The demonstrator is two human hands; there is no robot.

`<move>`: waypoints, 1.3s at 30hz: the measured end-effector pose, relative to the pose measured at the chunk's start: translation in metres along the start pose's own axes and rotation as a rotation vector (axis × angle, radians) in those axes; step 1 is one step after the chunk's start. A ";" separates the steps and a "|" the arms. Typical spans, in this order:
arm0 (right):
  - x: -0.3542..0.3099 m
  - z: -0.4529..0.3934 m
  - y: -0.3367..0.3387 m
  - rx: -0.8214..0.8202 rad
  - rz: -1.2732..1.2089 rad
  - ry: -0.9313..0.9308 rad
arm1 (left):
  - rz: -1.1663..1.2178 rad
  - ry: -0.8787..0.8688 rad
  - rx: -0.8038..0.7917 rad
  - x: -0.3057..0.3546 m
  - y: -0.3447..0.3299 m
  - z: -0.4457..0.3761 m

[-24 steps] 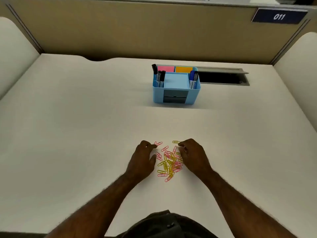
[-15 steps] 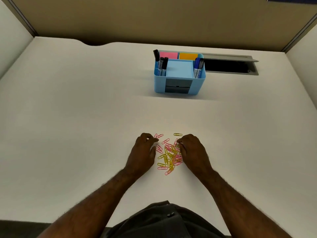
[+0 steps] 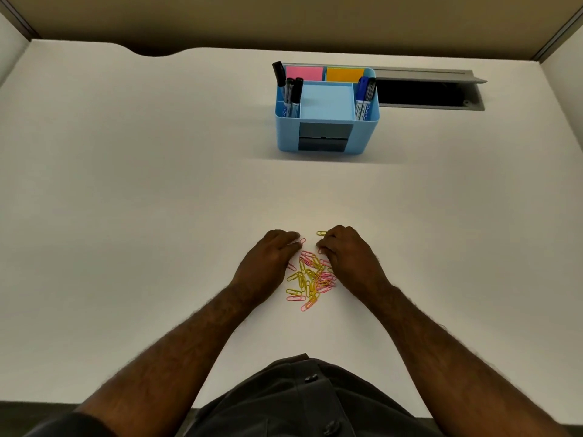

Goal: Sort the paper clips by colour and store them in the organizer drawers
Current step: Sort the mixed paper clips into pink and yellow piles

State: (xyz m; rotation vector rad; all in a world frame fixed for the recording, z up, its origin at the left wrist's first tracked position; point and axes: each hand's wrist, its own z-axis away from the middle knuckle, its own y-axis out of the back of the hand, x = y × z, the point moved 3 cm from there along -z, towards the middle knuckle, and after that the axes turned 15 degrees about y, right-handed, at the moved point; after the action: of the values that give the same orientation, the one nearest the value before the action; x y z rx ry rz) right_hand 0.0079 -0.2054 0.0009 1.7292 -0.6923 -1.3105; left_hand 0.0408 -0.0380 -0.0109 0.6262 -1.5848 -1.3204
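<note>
Both hands rest curled either side of a heap of pink and yellow wire paper clips [image 3: 310, 279] on the white desk [image 3: 126, 184]. The left hand [image 3: 268, 263] and the right hand [image 3: 347, 257] have their fingertips at the clips, though I cannot tell whether either pinches one. The light-blue plastic organizer with two grey drawers [image 3: 325, 137] stands well beyond.

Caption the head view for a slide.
Both hands, left hand and right hand, flank a mixed pile of pink and yellow paper clips; the blue organizer stands beyond, drawers shut.
</note>
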 end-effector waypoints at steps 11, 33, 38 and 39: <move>0.040 0.016 0.016 0.204 0.061 -0.172 | 0.038 0.122 0.140 -0.039 0.012 -0.001; 0.062 -0.029 0.039 0.495 -0.251 -0.297 | 0.121 0.102 -0.030 0.014 0.014 -0.073; 0.068 0.002 0.036 0.474 -0.137 -0.339 | 0.146 0.199 0.006 -0.014 0.017 -0.044; 0.064 0.004 0.034 0.448 -0.111 -0.309 | 0.150 0.205 0.002 -0.015 0.017 -0.037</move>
State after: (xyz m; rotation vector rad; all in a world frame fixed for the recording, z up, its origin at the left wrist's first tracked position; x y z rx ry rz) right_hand 0.0253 -0.2755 -0.0017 1.9540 -1.1509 -1.6094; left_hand 0.0831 -0.0376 -0.0014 0.6110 -1.4372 -1.1076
